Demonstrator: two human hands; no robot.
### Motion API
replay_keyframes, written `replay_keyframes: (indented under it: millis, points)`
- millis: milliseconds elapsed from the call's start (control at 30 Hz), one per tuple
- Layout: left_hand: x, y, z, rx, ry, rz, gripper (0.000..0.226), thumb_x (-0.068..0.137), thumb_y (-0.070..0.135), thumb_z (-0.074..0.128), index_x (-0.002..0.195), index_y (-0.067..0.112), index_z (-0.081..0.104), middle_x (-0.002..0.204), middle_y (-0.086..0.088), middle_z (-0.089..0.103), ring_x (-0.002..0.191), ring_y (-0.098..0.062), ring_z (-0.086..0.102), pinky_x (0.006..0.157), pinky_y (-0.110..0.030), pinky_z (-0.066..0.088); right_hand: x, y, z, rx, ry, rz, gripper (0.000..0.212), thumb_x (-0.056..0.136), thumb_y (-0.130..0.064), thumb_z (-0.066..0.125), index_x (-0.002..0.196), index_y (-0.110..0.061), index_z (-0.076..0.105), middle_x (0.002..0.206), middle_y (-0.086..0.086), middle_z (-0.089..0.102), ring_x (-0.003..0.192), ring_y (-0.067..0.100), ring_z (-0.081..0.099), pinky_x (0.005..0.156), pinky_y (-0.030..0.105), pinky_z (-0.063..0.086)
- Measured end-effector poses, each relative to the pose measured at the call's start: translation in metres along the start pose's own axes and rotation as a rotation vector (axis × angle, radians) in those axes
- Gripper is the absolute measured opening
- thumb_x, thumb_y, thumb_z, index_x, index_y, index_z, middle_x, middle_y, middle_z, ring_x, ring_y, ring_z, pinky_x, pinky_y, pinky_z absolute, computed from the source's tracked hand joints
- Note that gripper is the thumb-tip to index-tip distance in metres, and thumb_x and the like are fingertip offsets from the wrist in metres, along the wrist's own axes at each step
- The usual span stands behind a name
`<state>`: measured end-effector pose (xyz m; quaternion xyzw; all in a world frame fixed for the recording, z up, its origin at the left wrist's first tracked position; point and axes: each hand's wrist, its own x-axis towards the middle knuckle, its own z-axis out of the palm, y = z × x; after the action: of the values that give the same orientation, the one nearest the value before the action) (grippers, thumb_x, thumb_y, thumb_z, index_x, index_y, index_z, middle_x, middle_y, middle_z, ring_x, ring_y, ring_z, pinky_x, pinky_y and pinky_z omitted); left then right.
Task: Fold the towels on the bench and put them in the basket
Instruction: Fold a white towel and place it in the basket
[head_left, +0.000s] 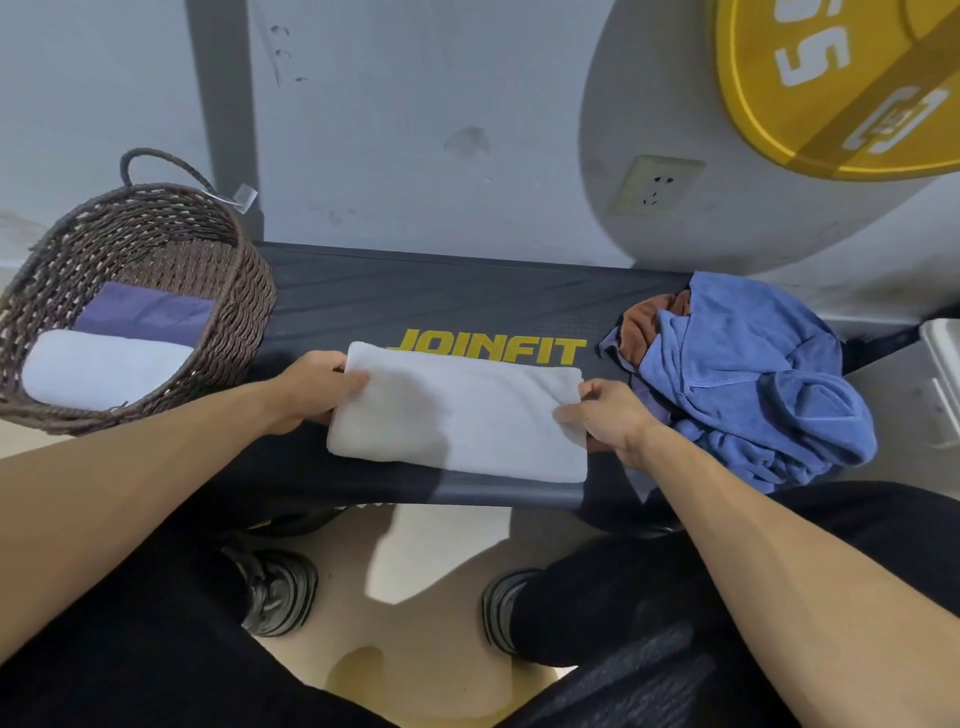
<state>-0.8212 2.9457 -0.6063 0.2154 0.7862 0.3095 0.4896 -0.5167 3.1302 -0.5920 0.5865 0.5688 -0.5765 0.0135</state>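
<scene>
A folded white towel (462, 415) lies flat on the black bench (441, 301), partly covering its yellow lettering. My left hand (311, 389) grips the towel's left end, thumb on top. My right hand (605, 415) grips its right end the same way. A brown woven basket (244, 291) stands on the bench's left end; inside lie a folded white towel (98, 371) and a folded purple towel (145, 312). On the right end sits a heap of unfolded towels: a blue one (748, 384) over an orange one (649, 317).
A grey wall with a socket (657, 184) rises behind the bench. A yellow weight plate (841, 78) hangs at the upper right. A white box edge (943, 353) shows at far right. My knees and shoes are below the bench's front edge.
</scene>
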Motion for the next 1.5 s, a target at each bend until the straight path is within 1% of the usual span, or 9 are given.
replay_keyframes:
  millis: [133, 300, 400, 600, 700, 867, 1000, 1267, 1500]
  points:
    - [0.004, 0.010, 0.003, 0.043, -0.021, -0.064, 0.019, 0.099, 0.008, 0.048, 0.098, 0.016, 0.066, 0.094, -0.005, 0.074, 0.077, -0.018, 0.073, 0.054, -0.032, 0.057, 0.001, 0.002, 0.003, -0.012, 0.038, 0.078, 0.029, 0.090, -0.024, 0.069, 0.104, 0.001, 0.065, 0.107, 0.020, 0.071, 0.081, 0.028, 0.067, 0.071, 0.042, 0.060]
    - [0.007, 0.014, 0.004, 0.126, 0.006, -0.057, 0.026, 0.098, 0.007, 0.041, 0.097, 0.021, 0.063, 0.094, -0.004, 0.071, 0.086, -0.024, 0.070, 0.056, -0.033, 0.056, 0.004, 0.005, 0.005, -0.111, 0.095, 0.083, 0.034, 0.087, -0.032, 0.070, 0.095, 0.001, 0.068, 0.101, 0.017, 0.072, 0.091, 0.030, 0.068, 0.074, 0.036, 0.048]
    - [0.011, 0.011, 0.007, 0.186, 0.094, -0.047, 0.017, 0.098, 0.012, 0.044, 0.091, 0.019, 0.058, 0.091, -0.006, 0.067, 0.080, -0.023, 0.066, 0.052, -0.029, 0.052, 0.006, 0.004, 0.007, -0.201, 0.127, 0.058, 0.029, 0.089, -0.030, 0.065, 0.085, -0.002, 0.065, 0.087, 0.013, 0.066, 0.078, 0.028, 0.061, 0.067, 0.033, 0.044]
    - [0.008, 0.010, 0.011, 0.309, 0.274, -0.005, 0.029, 0.093, 0.022, 0.055, 0.076, -0.001, 0.057, 0.080, -0.016, 0.067, 0.076, -0.035, 0.063, 0.072, -0.047, 0.055, 0.008, 0.005, 0.011, -0.359, 0.170, -0.009, 0.029, 0.094, -0.032, 0.059, 0.078, -0.007, 0.060, 0.076, 0.011, 0.058, 0.074, 0.027, 0.055, 0.067, 0.033, 0.044]
    - [0.002, 0.012, 0.011, 0.289, 0.291, -0.062, 0.039, 0.091, 0.028, 0.056, 0.074, -0.006, 0.063, 0.082, -0.023, 0.070, 0.078, -0.040, 0.069, 0.070, -0.052, 0.060, 0.010, 0.004, 0.012, -0.363, 0.171, 0.008, 0.027, 0.094, -0.032, 0.058, 0.087, -0.006, 0.061, 0.086, 0.012, 0.061, 0.082, 0.028, 0.059, 0.073, 0.035, 0.050]
    - [-0.008, 0.005, 0.024, 0.308, 0.233, -0.219, 0.024, 0.096, 0.020, 0.052, 0.104, -0.002, 0.057, 0.100, -0.018, 0.066, 0.086, -0.034, 0.066, 0.071, -0.046, 0.060, 0.006, 0.001, 0.021, -0.326, 0.209, 0.080, 0.044, 0.094, -0.029, 0.056, 0.123, 0.005, 0.057, 0.120, 0.018, 0.064, 0.110, 0.035, 0.061, 0.076, 0.031, 0.043]
    - [-0.011, -0.006, 0.035, 0.516, 0.351, -0.103, 0.027, 0.099, 0.019, 0.043, 0.113, -0.003, 0.050, 0.113, -0.024, 0.061, 0.093, -0.035, 0.056, 0.072, -0.038, 0.039, -0.013, 0.005, 0.045, -0.327, 0.298, 0.024, 0.042, 0.096, -0.017, 0.047, 0.132, 0.000, 0.033, 0.130, 0.023, 0.054, 0.117, 0.041, 0.055, 0.079, 0.034, 0.036]
    - [-0.017, -0.033, 0.033, 0.827, 0.486, 0.256, 0.021, 0.104, 0.028, 0.031, 0.088, 0.016, 0.028, 0.076, -0.015, 0.062, 0.059, -0.031, 0.048, 0.058, -0.038, 0.037, -0.030, 0.039, 0.060, -0.316, 0.456, -0.253, 0.038, 0.102, -0.030, 0.043, 0.136, -0.026, 0.026, 0.135, 0.006, 0.053, 0.105, 0.040, 0.060, 0.074, 0.039, 0.040]
    - [-0.012, -0.020, 0.022, 1.035, 0.599, 0.408, 0.015, 0.097, 0.018, 0.046, 0.093, 0.004, 0.044, 0.073, -0.020, 0.061, 0.063, -0.037, 0.060, 0.054, -0.041, 0.043, -0.030, 0.024, 0.043, -0.443, 0.557, -0.257, 0.047, 0.101, -0.024, 0.048, 0.143, -0.012, 0.032, 0.137, 0.012, 0.045, 0.112, 0.036, 0.058, 0.078, 0.036, 0.041]
